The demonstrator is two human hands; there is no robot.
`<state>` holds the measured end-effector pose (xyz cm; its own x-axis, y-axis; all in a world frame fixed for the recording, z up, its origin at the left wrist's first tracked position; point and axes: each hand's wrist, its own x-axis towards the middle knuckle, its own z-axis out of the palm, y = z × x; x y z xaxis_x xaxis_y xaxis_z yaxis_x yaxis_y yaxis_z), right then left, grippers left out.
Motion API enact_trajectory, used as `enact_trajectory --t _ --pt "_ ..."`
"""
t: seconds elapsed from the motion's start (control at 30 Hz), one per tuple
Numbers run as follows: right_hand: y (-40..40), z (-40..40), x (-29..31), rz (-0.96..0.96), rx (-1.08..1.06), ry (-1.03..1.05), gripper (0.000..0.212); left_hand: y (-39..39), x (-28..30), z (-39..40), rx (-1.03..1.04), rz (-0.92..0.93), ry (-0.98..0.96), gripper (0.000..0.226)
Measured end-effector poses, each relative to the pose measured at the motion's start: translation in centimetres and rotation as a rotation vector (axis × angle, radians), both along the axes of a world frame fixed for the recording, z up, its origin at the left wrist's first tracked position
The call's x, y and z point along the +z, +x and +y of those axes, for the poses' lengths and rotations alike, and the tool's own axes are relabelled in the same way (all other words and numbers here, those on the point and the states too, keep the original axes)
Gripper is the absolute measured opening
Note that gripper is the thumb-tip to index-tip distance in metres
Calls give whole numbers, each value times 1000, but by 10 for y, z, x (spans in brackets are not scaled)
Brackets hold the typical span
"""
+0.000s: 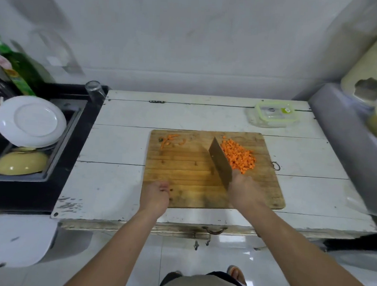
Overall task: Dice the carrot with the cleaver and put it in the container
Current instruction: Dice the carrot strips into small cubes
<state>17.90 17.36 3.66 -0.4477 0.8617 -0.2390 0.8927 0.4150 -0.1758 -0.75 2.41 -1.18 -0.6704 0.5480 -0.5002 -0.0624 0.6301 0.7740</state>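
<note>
I am gripping the cleaver by its handle in my right hand, fingers curled round it at the near right of the board, with the blade standing on edge and angled across the board's middle, its flat face just beside the dice. The dice are lying in a loose heap on the board's far right part, touching the blade along one side; a few peel scraps are sitting at the board's far left corner. My left hand is resting at the board's near left edge, fingers loosely curled and holding nothing that I can make out. The container is waiting beyond the board's far right corner, well apart from it, lid seemingly on. I am judging these cubes as light, firm and a little damp, so they will be rolling and scattering rather than crushing; pinching them would be slow. Better to be sliding the broad blade under the heap, cupping the left hand against it, and carrying it level. The cleaver itself is looking heavy, so the handle grip should be staying close to the blade.
</note>
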Motion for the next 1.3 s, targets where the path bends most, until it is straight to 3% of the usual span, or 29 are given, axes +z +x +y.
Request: enact_trajectory --t 0.13,0.33,0.4,0.47,0.57,0.63,0.7,0.87,0.97,1.13,1.3 --pt "10 13 9 23 93 -9 19 -2 5 3 -52 1 -7 35" --pt "62 12 19 -27 651 512 35 5 48 23 152 257 294 27" --pt "79 24 6 -36 712 579 37 14 50 36 -3 343 304 31" --pt "91 40 -8 -61 712 595 44 25 44 52 -315 426 303 35" --pt "103 62 -21 -48 733 633 43 41 30 80 -763 731 286 26" --pt "108 76 -22 -28 796 678 35 52 25 99 -923 830 245 25" --pt "110 90 -23 -11 868 729 33 62 22 118 -1004 795 207 30" --pt "107 119 -28 56 957 730 27 73 18 152 -899 714 72 39" --pt "108 131 -27 71 1005 702 29 80 22 159 -764 688 122 40" --pt "110 139 -24 102 1106 658 28 93 19 168 -913 693 76 51" --pt "110 145 -18 189 999 569 30 66 28 166 -549 605 128 50"
